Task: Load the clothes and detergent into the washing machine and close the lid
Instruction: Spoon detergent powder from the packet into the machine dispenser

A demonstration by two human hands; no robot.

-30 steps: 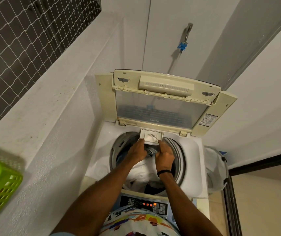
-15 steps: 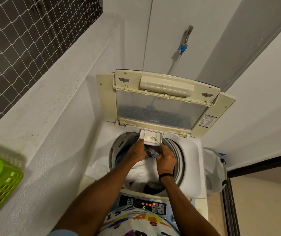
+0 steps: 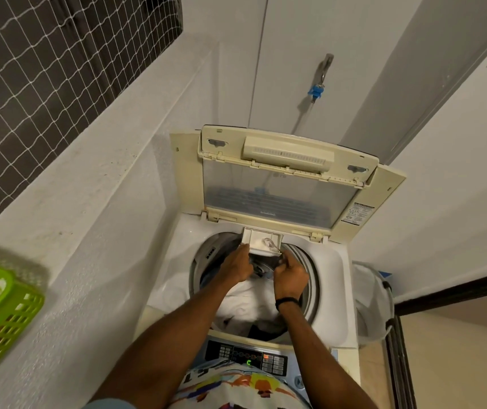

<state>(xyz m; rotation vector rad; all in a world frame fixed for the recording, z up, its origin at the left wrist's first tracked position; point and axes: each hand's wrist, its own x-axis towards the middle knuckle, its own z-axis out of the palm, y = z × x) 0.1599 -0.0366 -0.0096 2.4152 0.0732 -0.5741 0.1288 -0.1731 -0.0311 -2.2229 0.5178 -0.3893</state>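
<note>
The white top-load washing machine point(image 3: 333, 278) stands with its cream lid point(image 3: 280, 184) folded up at the back. White and dark clothes point(image 3: 248, 305) fill the drum. A small detergent drawer point(image 3: 261, 242) is pulled out over the drum's back rim, with white powder in it. My left hand point(image 3: 236, 265) grips the drawer's front left corner. My right hand point(image 3: 291, 278), with a black wristband, is curled just below the drawer's front right corner. What its fingers hold is hidden. A bluish-grey item point(image 3: 261, 271) lies between my hands.
The control panel point(image 3: 248, 357) at the front edge is lit. A green plastic basket point(image 3: 3, 320) sits on the white ledge at left, below a netted window. A tap with a blue fitting point(image 3: 316, 90) is on the wall behind. A white-lined bin point(image 3: 372, 302) stands at right.
My right hand has come down from over the drawer's front to below its right corner. My left hand has slid up to the drawer's left corner.
</note>
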